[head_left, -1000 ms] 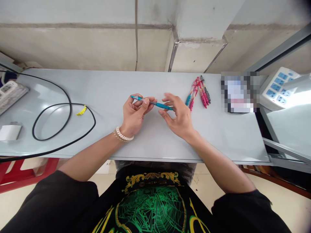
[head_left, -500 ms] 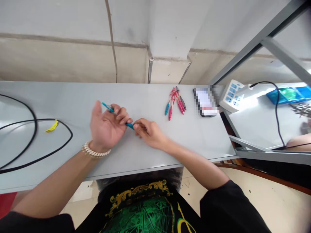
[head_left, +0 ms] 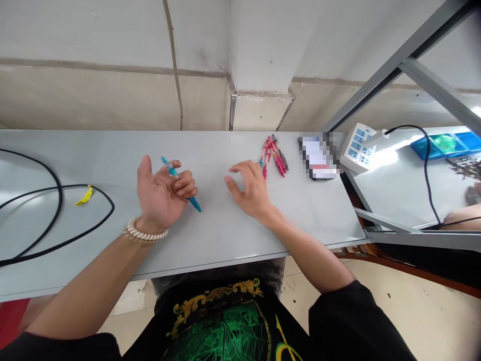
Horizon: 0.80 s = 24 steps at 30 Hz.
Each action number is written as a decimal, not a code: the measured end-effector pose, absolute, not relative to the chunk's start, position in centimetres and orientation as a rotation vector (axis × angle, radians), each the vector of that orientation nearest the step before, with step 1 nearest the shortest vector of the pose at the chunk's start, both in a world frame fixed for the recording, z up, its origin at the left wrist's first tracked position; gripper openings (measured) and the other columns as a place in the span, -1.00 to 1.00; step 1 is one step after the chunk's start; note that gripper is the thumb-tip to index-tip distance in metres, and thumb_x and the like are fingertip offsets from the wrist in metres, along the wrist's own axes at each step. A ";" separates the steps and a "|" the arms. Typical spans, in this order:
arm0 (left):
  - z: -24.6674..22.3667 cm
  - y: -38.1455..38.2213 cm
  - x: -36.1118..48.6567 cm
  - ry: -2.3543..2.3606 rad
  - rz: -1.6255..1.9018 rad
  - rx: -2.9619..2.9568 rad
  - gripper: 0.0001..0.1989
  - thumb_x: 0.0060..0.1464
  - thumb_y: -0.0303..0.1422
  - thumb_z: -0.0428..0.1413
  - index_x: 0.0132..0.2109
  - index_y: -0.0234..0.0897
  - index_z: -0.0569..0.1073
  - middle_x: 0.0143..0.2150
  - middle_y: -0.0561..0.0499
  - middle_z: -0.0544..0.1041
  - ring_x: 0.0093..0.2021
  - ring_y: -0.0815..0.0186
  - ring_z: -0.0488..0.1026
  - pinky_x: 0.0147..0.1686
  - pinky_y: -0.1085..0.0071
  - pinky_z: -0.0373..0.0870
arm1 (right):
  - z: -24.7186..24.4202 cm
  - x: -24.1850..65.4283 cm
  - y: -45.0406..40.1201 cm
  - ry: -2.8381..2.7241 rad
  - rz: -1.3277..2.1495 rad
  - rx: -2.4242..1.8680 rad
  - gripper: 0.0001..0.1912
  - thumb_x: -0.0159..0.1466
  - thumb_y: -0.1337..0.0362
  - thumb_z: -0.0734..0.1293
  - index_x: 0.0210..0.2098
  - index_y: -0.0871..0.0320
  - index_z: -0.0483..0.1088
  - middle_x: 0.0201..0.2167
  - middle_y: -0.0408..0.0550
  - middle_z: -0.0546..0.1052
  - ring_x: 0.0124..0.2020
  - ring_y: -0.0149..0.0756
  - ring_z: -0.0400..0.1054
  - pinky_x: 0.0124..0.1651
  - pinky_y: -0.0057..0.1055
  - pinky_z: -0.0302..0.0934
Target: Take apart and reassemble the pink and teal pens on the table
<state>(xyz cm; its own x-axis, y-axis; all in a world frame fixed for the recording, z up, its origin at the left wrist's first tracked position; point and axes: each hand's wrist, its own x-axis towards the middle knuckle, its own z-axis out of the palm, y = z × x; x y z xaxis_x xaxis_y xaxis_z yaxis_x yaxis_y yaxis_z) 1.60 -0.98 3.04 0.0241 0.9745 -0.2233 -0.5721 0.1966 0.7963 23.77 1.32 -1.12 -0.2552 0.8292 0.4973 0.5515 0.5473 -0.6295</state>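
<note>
The right hand [head_left: 251, 193] has let go of the pen's [head_left: 181, 184] tip end since half a second ago and has drifted away toward the far right; the left hand [head_left: 161, 198] has kept the pen and barely moved. Nearest to the body, the left hand sits palm up over the table [head_left: 225, 235], a beaded bracelet [head_left: 145, 234] on its wrist, its curled fingers closed on the pen's middle. The pen is slim and teal, with a clear stretch of barrel near its far end; it runs slantwise through the grip, one end poking out beyond the fingers, the other jutting near and to the right of them, just above the tabletop. Judging from this, the two-handed handling of this pen looks over for now, with the pen not yet set down. The right hand hovers spread and empty, fingers apart, well apart from the left. Just beyond its fingertips lies a small bunch of pens [head_left: 273, 156], mostly pink with one teal, untouched. Far left of the left hand a black cable [head_left: 56, 200] loops across the table with a yellow tag [head_left: 84, 195].
</note>
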 end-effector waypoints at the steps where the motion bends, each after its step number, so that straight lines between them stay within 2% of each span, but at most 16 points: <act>1: 2.4 -0.9 1.9 0.905 1.318 0.606 -0.54 0.14 0.17 0.16 -0.21 -0.13 0.37 -0.51 0.12 0.30 -0.54 0.36 0.28 -0.49 0.37 0.33 | -1.1 24.7 2.2 -1.893 0.311 -1.203 -0.77 0.45 0.10 0.29 -0.02 0.10 0.43 0.02 0.17 0.47 0.10 -0.01 0.32 0.25 0.06 0.23; 2: 1.7 -0.8 2.1 0.958 1.317 0.661 -0.58 0.13 0.07 0.24 -0.11 -0.11 0.36 -0.42 0.10 0.41 -0.45 0.32 0.40 -0.39 0.35 0.41 | -1.1 25.7 3.3 -1.832 0.234 -1.302 -0.72 0.41 0.09 0.34 0.01 0.09 0.43 0.09 0.21 0.42 0.18 0.06 0.27 0.30 0.16 0.16; 3: 0.9 -0.8 2.2 1.047 1.317 0.754 -0.54 0.10 -0.08 0.33 0.03 -0.06 0.32 -0.32 0.10 0.48 -0.37 0.31 0.48 -0.30 0.35 0.45 | -1.2 26.8 4.4 -1.774 0.194 -1.408 -0.64 0.37 0.06 0.38 0.07 0.08 0.41 0.17 0.23 0.36 0.25 0.13 0.20 0.33 0.24 0.10; 5: -0.4 -0.8 2.2 1.182 1.246 1.001 -0.21 0.02 -0.30 0.40 0.29 -0.01 0.15 -0.18 0.08 0.51 -0.22 0.26 0.57 -0.14 0.30 0.48 | -1.3 28.7 6.7 -1.689 0.163 -1.614 -0.43 0.27 0.03 0.46 0.20 0.08 0.35 0.29 0.28 0.22 0.35 0.26 0.07 0.33 0.35 0.03; 6: -0.9 -0.8 2.1 1.213 1.200 1.114 -0.12 0.01 -0.35 0.39 0.35 -0.01 0.09 -0.10 0.05 0.50 -0.13 0.23 0.58 -0.09 0.28 0.49 | -1.4 29.4 7.7 -1.667 0.181 -1.715 -0.30 0.20 0.04 0.51 0.26 0.08 0.32 0.32 0.31 0.18 0.35 0.32 0.05 0.30 0.39 0.04; 7: -1.2 -0.8 2.0 1.240 1.149 1.229 -0.12 0.03 -0.37 0.37 0.38 -0.03 0.09 -0.04 0.00 0.49 -0.06 0.19 0.58 -0.05 0.25 0.50 | -1.5 29.9 8.4 -1.671 0.221 -1.799 -0.20 0.15 0.06 0.54 0.31 0.09 0.28 0.30 0.33 0.19 0.34 0.36 0.07 0.28 0.40 0.06; 9: -1.5 -0.8 1.8 1.312 1.056 1.459 -0.38 0.12 -0.34 0.29 0.29 -0.13 0.30 0.04 -0.09 0.46 -0.01 0.14 0.56 -0.01 0.18 0.50 | -1.6 30.1 9.1 -1.739 0.290 -1.881 -0.18 0.17 0.14 0.51 0.36 0.13 0.24 0.20 0.33 0.30 0.25 0.33 0.19 0.24 0.38 0.12; 11: -1.4 -0.7 1.7 1.424 0.971 1.667 -0.67 0.19 -0.30 0.19 0.09 -0.23 0.47 0.04 -0.15 0.47 -0.06 0.13 0.55 -0.01 0.13 0.51 | -1.5 29.3 8.7 -1.850 0.330 -1.870 -0.27 0.27 0.27 0.38 0.40 0.21 0.20 0.10 0.31 0.39 0.12 0.23 0.33 0.20 0.30 0.21; 12: -1.3 -0.7 1.7 1.475 0.936 1.739 -0.74 0.21 -0.29 0.16 0.02 -0.26 0.51 0.03 -0.16 0.49 -0.09 0.14 0.54 -0.03 0.11 0.52 | -1.4 28.6 8.1 -1.912 0.337 -1.851 -0.31 0.30 0.34 0.30 0.41 0.27 0.17 0.08 0.33 0.41 0.07 0.19 0.38 0.18 0.26 0.26; 15: -1.1 -0.7 2.0 1.539 0.881 1.781 -0.73 0.22 -0.26 0.16 0.01 -0.27 0.51 0.02 -0.17 0.52 -0.12 0.14 0.53 -0.08 0.12 0.54 | -1.3 26.2 5.7 -2.111 0.363 -1.818 -0.31 0.32 0.49 0.14 0.44 0.47 0.06 0.15 0.48 0.39 0.04 0.18 0.44 0.14 0.16 0.34; 17: -1.3 -0.8 2.4 1.513 0.905 1.671 -0.70 0.22 -0.21 0.19 0.02 -0.27 0.49 -0.01 -0.15 0.54 -0.12 0.14 0.55 -0.10 0.14 0.55 | -1.3 24.7 4.1 -2.217 0.427 -1.744 -0.30 0.32 0.52 0.08 0.45 0.48 0.01 0.18 0.50 0.39 0.09 0.18 0.45 0.15 0.13 0.36; 19: -1.7 -1.0 2.9 1.423 0.981 1.469 -0.62 0.22 -0.12 0.22 0.05 -0.25 0.43 -0.02 -0.13 0.53 -0.14 0.16 0.57 -0.12 0.15 0.58 | -1.4 23.7 3.1 -2.268 0.559 -1.533 -0.34 0.38 0.44 0.08 0.46 0.40 -0.02 0.24 0.46 0.37 0.15 0.15 0.44 0.17 0.11 0.38; 21: -1.8 -1.2 3.5 1.266 1.122 1.308 -0.52 0.22 -0.03 0.25 0.11 -0.22 0.38 0.11 -0.16 0.47 -0.11 0.19 0.59 -0.11 0.15 0.61 | -1.4 22.7 2.3 -2.234 0.679 -1.279 -0.40 0.45 0.32 0.09 0.44 0.34 -0.01 0.26 0.41 0.38 0.20 0.07 0.42 0.20 0.07 0.40; 24: -1.2 -1.8 4.8 1.034 1.358 1.331 -0.51 0.27 0.01 0.22 0.16 -0.12 0.31 0.20 -0.15 0.37 -0.03 0.22 0.57 -0.08 0.20 0.61 | -0.8 20.8 1.1 -2.087 0.733 -1.005 -0.44 0.52 0.20 0.05 0.43 0.27 -0.06 0.23 0.34 0.40 0.19 -0.06 0.42 0.21 -0.04 0.42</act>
